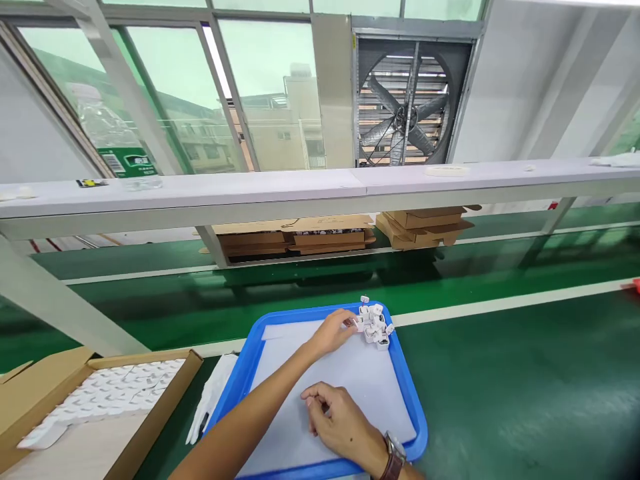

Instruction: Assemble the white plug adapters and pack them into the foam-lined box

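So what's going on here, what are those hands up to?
A person's left hand reaches across a blue tray, fingertips at the edge of a cluster of small white lidded cases in the far right corner; several lids stand open. Whether it grips one isn't clear. The right hand, loosely curled, is over the tray's white liner with nothing visible in it. An open cardboard box sits to the left.

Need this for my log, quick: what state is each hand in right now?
Left hand: at the small white parts; cannot tell whether it grips one.
Right hand: partly open, loosely curled, nothing visible in it.
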A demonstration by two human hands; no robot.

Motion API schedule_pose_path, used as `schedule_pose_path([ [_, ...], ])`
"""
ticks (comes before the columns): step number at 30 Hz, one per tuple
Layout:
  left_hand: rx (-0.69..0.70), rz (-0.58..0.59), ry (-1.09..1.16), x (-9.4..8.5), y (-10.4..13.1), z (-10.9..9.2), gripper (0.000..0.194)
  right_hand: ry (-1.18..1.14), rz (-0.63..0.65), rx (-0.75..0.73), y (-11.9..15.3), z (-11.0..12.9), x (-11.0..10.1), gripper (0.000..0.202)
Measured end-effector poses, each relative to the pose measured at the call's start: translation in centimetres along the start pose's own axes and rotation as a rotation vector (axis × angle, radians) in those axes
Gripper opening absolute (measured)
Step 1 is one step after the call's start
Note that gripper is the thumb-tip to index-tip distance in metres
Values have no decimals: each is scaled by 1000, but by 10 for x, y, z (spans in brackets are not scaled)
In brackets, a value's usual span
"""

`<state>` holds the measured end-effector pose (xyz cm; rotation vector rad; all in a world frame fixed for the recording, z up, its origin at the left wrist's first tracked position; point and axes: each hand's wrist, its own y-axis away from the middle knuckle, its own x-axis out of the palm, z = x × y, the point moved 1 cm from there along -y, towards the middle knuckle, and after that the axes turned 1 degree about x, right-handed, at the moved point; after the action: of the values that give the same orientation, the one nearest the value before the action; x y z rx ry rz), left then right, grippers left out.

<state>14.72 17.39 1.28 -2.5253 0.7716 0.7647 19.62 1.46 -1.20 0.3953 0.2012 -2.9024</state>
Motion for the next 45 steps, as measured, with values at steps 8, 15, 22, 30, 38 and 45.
schedule_pose_path([
  [8,-127,-155,394,-66,104,-9,36,-122,-229,6,-3,-11,1,44],
  [15,-243,-200,951,-59,156,-28,35,-342,-177,-88,2,10,2,41],
  [22,-356,-262,1120,-42,156,-32,39,34,-449,-243,1,3,3,44],
  [30,-284,-184,858,-41,171,-26,33,174,-286,-324,7,10,-7,40],
  [38,-150,-336,273,-29,182,-10,32,64,-228,-303,2,15,-18,23],
  [45,-102,-186,281,-32,182,-14,32,13,-80,-254,0,9,-25,24],
])
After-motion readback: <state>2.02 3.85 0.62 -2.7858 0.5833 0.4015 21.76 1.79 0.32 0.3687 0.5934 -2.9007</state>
